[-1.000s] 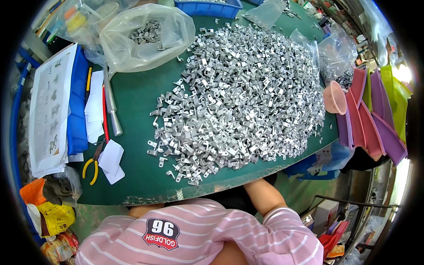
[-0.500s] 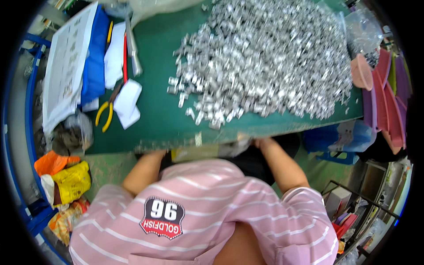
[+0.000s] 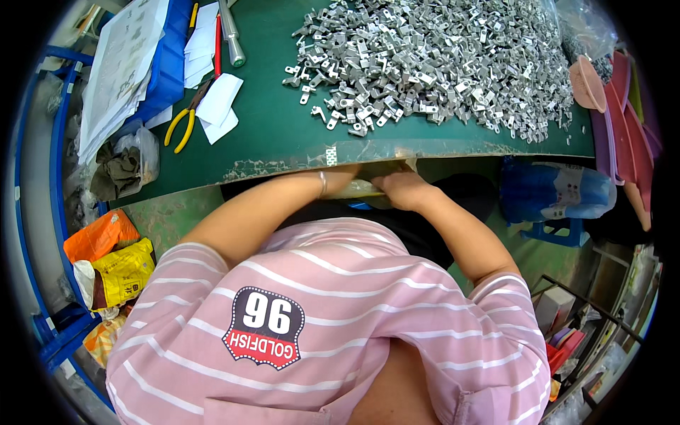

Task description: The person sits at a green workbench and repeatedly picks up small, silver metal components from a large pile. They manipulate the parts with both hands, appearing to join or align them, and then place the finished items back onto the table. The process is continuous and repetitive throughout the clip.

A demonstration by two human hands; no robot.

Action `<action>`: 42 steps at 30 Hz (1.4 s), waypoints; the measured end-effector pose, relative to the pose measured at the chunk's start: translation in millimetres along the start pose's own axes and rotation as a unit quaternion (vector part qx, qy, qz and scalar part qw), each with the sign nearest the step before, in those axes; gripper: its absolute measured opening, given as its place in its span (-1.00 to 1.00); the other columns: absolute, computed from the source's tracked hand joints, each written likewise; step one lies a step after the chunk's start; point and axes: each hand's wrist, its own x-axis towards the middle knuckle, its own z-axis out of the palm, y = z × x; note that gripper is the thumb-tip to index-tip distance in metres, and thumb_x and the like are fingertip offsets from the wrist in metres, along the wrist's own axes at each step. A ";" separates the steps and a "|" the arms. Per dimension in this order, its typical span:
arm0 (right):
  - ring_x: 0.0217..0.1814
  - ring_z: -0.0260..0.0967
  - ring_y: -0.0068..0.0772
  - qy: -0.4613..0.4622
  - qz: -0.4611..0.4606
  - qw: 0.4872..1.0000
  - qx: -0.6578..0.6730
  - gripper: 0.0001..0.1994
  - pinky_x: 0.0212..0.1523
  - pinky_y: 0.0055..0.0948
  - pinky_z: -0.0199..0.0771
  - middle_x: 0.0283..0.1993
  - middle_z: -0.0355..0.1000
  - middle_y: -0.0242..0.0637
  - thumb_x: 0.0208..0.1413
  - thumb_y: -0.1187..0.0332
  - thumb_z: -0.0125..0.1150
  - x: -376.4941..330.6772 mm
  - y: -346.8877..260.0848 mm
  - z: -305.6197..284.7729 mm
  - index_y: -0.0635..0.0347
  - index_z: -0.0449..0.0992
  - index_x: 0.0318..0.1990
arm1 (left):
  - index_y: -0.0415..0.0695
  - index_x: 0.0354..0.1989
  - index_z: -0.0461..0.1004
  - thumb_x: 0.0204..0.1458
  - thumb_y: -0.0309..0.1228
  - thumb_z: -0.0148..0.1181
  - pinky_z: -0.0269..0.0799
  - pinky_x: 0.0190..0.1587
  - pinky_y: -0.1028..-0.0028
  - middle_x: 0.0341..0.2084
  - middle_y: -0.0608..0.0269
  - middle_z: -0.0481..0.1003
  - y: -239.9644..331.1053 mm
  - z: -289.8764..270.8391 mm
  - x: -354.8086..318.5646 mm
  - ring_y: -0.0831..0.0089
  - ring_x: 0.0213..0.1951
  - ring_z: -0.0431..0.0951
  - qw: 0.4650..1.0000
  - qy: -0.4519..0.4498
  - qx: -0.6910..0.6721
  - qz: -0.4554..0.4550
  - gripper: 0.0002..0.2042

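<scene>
Plastic, pale, translucent and yellowish, sits between my left hand and my right hand, over the lap and just below the table edge. I see the right hand's curled fingers touching it; whether they are clamped, I cannot tell. The left hand's fingertips are hidden, so I cannot say whether they are apart or together.

Beyond both hands, a broad heap of small silver bent-metal brackets covers much of the tabletop, reaching well to the right. Forward and left of my left hand I have the yellow-handled pliers, loose white paper slips, a slim red rod and a blue plastic bin beside stacked sheets. Right of my right hand, below the table, stands a blue plastic-wrapped bundle.

The scuffed front edge of the green table runs just ahead of my hands and stands in the way of lifting straight forward; green surface shows between pliers and heap, ahead of the left hand.

The plastic's visible part stretches crosswise, from hand to hand; both ends are covered, so I cannot tell its full long axis.
</scene>
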 end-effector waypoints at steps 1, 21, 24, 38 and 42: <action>0.04 0.52 0.07 -0.014 -0.020 1.000 -0.020 -0.68 0.17 -0.07 0.39 -0.11 0.59 -0.04 0.09 0.25 0.24 -6.6 -3.4 -3.5 0.12 0.58 -0.02 | -0.15 -0.12 0.60 0.11 -0.47 0.07 0.48 0.04 0.21 -0.09 -0.12 0.58 -8.4 -4.3 -2.7 0.00 -0.06 0.61 0.999 -0.012 -0.015 -0.030 -0.78; -0.11 0.52 0.04 0.157 -0.176 0.963 0.130 -0.85 -0.10 -0.11 0.53 -0.18 0.55 -0.02 0.12 0.43 0.21 -62.9 -53.4 -80.5 0.24 0.60 -0.18 | -0.17 -0.27 0.57 0.07 -0.45 0.19 0.53 -0.16 0.23 -0.25 -0.04 0.58 9.4 -14.7 -88.7 0.07 -0.18 0.63 0.972 0.085 -0.030 0.218 -0.89; -0.10 0.50 -0.04 0.470 -0.194 0.857 0.083 -0.82 -0.11 -0.10 0.51 -0.14 0.53 -0.19 0.00 0.52 0.27 -67.4 -61.8 -93.0 0.18 0.58 -0.19 | -0.19 -0.22 0.53 -0.01 -0.44 0.38 0.50 -0.26 0.32 -0.27 0.01 0.50 10.4 -60.1 -97.0 0.20 -0.28 0.55 0.912 0.390 -0.066 0.113 -0.79; -0.14 0.44 -0.11 0.658 -0.042 0.741 0.128 -0.78 -0.15 -0.25 0.45 -0.17 0.50 -0.19 0.00 0.52 0.40 -47.2 -51.9 -60.8 0.24 0.57 -0.17 | -0.27 -0.26 0.57 -0.06 -0.66 0.37 0.51 -0.30 0.48 -0.27 0.17 0.52 7.1 -49.4 -74.9 0.40 -0.36 0.57 0.863 0.466 -0.169 0.099 -0.82; -0.21 0.41 -0.11 0.618 0.013 0.778 0.116 -0.73 -0.17 -0.21 0.38 -0.25 0.46 -0.21 -0.05 0.40 0.47 -37.2 -67.9 -63.7 0.22 0.53 -0.20 | -0.24 -0.12 0.61 -0.09 -0.65 0.39 0.50 -0.28 0.48 -0.26 0.18 0.52 2.4 -48.8 -82.6 0.42 -0.34 0.56 0.875 0.464 -0.119 0.066 -0.70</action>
